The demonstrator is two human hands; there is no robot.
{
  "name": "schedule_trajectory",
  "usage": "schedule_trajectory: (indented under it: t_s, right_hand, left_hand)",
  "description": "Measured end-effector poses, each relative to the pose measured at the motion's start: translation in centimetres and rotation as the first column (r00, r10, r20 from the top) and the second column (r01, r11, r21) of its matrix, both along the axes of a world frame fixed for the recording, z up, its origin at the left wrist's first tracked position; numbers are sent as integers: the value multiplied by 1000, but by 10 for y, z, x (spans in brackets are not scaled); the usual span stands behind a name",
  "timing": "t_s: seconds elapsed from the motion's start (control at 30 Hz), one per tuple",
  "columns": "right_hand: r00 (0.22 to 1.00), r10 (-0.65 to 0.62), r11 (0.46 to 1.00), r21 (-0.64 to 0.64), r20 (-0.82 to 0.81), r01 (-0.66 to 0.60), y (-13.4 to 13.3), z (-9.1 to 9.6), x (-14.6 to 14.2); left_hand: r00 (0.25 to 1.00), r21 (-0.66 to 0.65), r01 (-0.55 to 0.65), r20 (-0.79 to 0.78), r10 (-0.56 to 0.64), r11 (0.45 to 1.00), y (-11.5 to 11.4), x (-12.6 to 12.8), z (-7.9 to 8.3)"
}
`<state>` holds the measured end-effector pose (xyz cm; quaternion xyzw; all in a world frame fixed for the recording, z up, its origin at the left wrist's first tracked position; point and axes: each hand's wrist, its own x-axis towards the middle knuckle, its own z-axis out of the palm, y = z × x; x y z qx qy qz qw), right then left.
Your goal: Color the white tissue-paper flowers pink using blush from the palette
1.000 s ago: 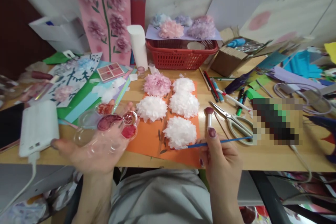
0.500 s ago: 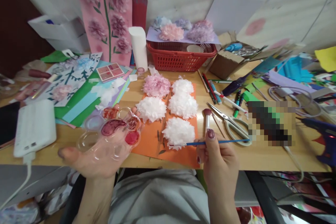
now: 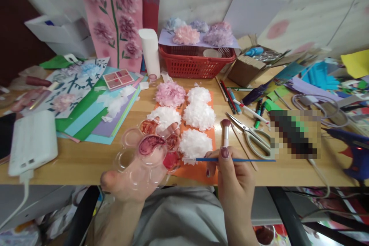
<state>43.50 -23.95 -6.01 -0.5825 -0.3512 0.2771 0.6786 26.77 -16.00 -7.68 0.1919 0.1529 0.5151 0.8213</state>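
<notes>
The desk (image 3: 95, 167) runs across the view, and an orange sheet (image 3: 190, 171) lies on it in front of the person. The left forearm comes up from below with the wrist bent back, so the left hand (image 3: 138, 177) lies palm up over the desk's near edge. Its thumb juts out to the left, and its fingers are spread and uncurled, with two tips showing past the palette. The right hand (image 3: 232, 173) rises more upright, knuckles outward, with its thumb laid on top and its forefinger curled below, pinching the blue brush. The clear palette (image 3: 151, 146) rests on the left palm and fingers, which show through it; red, maroon and orange paint sits in its wells, and it hides part of the left white flower (image 3: 164, 115). On the sheet's right side stand three more white flowers (image 3: 198, 114). The blue brush (image 3: 245, 160) lies nearly level, bristles to the left, between the palette's red well and the nearest white flower; whether they touch either is unclear. Just beyond the right thumb shows a makeup brush (image 3: 226, 130), its handle hidden by the hand.
</notes>
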Motion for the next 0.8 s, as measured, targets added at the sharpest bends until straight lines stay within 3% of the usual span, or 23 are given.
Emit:
schedule_trajectory:
  t_s: [0.1,0.3,0.37,0.53,0.67,0.8]
  right_hand:
    - [999,1,999,36,-37,0,-4,-3,6]
    - [993,-114,976,185,-29,117,-12,-1,35]
    - [995,-101,970,223,15,95,-12,2,45]
    - [985,-24,981,194,172,-10,-1,23,68]
    - [957,14,987,151,289,-60,33,50,92]
    - [887,41,999,-4,460,-44,99,60,122]
  left_hand:
    - [994,29,57,90,-59,998,0,-4,3]
    - [997,196,72,-27,-68,978,6,-42,-16]
    - [998,158,14,-59,-5,987,6,-53,-23]
    - [1000,33,7,-23,-6,999,5,-61,-31]
    - [996,-3,-77,-41,76,997,6,-53,-32]
    - [989,-113,-146,-54,141,983,1,-41,-35]
